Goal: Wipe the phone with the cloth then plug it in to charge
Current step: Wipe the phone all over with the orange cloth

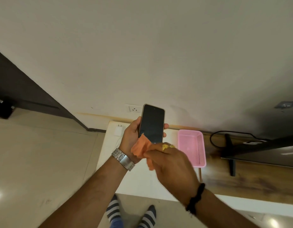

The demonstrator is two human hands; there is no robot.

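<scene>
A: Your left hand grips the slim, dark-screened rectangular phone in its pale rounded case, thumb along the left edge and fingertips curled round the right edge. It is held in the air above the white desk, in front of the wall.

B: And which way does it point?

A: Its long axis runs nearly upright, tilted a little to the right, with the glossy black glass facing you and the small front camera dot at the top end. The bottom end sits down in your palm.

B: What about the other side?

A: Your right hand is closed on the soft, crumpled orange cloth, pinching it so a bunched fold presses against the lower left corner of the screen. (That hand is motion-blurred, so the exact lie of the fingers is hard to read.) A gold ring shows on one finger, a black beaded band on that wrist, and a brushed-metal link watch on your left wrist.

B: Anything on the desk?

A: A small white blocky charger plug lies near the back left corner, with a white wall socket on the plaster just above. To the right sits a pink plastic basket with mesh walls, beside a black monitor stand on the wood-grain part.
</scene>
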